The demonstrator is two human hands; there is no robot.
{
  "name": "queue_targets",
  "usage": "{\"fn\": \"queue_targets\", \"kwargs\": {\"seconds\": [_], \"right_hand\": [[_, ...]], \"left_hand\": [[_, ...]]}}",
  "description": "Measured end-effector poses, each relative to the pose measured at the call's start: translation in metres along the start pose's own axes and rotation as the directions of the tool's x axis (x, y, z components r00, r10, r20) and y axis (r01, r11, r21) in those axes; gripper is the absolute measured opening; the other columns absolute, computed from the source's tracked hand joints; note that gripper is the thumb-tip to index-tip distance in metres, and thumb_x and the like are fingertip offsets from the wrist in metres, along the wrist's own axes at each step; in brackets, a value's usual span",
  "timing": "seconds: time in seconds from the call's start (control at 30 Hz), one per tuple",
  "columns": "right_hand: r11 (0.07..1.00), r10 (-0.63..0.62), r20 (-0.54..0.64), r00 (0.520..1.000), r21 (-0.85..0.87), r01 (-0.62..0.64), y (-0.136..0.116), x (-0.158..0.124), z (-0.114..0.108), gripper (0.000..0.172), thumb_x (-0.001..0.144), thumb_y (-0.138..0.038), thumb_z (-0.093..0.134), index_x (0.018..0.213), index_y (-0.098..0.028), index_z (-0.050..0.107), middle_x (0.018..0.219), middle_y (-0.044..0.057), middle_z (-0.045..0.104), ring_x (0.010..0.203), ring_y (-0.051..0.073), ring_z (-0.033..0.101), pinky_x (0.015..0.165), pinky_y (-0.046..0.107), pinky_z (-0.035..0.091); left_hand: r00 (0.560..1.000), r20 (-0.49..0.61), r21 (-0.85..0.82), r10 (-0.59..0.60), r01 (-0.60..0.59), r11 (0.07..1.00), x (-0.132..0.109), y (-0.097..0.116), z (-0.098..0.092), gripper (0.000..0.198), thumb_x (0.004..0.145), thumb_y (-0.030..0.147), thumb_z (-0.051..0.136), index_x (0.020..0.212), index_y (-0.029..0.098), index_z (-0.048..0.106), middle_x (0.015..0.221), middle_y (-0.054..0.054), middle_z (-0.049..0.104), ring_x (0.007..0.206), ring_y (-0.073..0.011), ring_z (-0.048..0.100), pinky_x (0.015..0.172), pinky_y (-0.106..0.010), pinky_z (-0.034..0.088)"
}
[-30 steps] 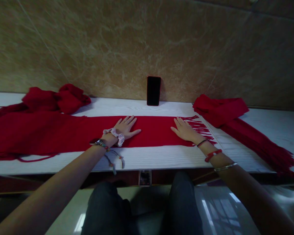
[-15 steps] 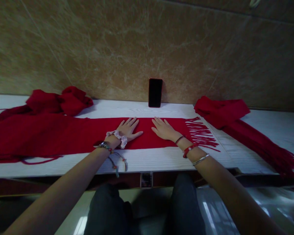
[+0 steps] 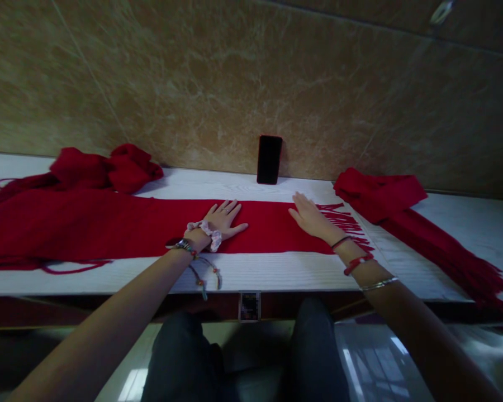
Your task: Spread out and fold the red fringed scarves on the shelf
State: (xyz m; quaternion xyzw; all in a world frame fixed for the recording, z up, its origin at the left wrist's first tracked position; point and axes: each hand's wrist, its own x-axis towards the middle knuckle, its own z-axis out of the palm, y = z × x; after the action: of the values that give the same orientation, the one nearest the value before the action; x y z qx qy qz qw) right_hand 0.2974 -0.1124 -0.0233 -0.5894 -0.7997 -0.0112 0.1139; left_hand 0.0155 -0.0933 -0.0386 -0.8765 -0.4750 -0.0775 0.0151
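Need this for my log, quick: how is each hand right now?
Left hand: open, flat on the red scarf, gripping nothing.
Right hand: open over the same scarf, gripping nothing; contact unclear.

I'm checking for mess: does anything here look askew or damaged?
No damage shows. The red cloth at back left looks untidy: it is bunched up, while the middle scarf lies mostly flat.

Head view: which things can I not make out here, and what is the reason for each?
All in the head view:
Flat red scarf: its left end is cut off by the left edge.
Scarf part beneath the left hand: hidden by that hand.
Right hand: blurred at the fingers; whether it presses the scarf is unclear.
Smartphone: its back is hidden by its front.
Small dark square: too blurred to read.
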Motion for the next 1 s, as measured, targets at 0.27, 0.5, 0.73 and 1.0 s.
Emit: {"fn": "queue_targets", "kwargs": {"seconds": [0.27,0.5,0.73,1.0], "right_hand": [[0.976,-0.219,0.096,0.971,0.022,0.218,-0.066,-0.012,0.018,0.060,0.089,-0.042,0.028,0.134,-0.003,0.032,0.142,0.018,0.027,0.132,0.025,0.022,0.107,0.044,0.020],[0.994,-0.030,0.150,0.988,-0.099,0.045,-0.001,-0.043,0.002,0.061,0.089,-0.041,0.026,0.135,0.000,0.030,0.142,0.019,0.026,0.132,0.025,0.021,0.106,0.042,0.021],[0.993,-0.018,0.142,0.990,-0.109,0.033,0.003,-0.037,-0.006,0.059,0.087,-0.039,0.034,0.132,-0.001,0.035,0.140,0.021,0.030,0.130,0.028,0.026,0.103,0.045,0.027],[0.848,-0.525,0.091,0.846,0.139,0.511,-0.071,-0.015,-0.025,0.043,0.081,-0.032,0.051,0.119,-0.012,0.053,0.122,0.013,0.055,0.113,0.021,0.049,0.095,0.036,0.040]], "left_hand": [[0.998,-0.049,-0.014,0.031,-0.032,0.999,-0.011,-0.009,0.005,0.057,0.080,0.049,0.040,0.135,0.033,0.032,0.131,0.000,0.046,0.124,-0.0266,0.035,0.091,-0.049,0.034],[1.000,0.003,0.000,-0.019,0.019,1.000,0.005,0.001,0.005,0.060,0.082,0.053,0.036,0.133,0.022,0.036,0.137,-0.006,0.037,0.128,-0.0284,0.028,0.098,-0.048,0.029],[0.965,0.048,0.069,0.260,-0.262,0.962,-0.013,0.009,-0.026,0.046,0.084,0.044,0.038,0.117,0.016,0.051,0.116,-0.010,0.052,0.105,-0.0217,0.050,0.091,-0.035,0.038],[0.883,0.228,0.138,0.411,-0.447,0.884,-0.052,0.004,-0.052,0.039,0.078,0.023,0.048,0.118,0.020,0.050,0.116,-0.007,0.053,0.098,-0.0211,0.052,0.077,-0.028,0.043]]}}
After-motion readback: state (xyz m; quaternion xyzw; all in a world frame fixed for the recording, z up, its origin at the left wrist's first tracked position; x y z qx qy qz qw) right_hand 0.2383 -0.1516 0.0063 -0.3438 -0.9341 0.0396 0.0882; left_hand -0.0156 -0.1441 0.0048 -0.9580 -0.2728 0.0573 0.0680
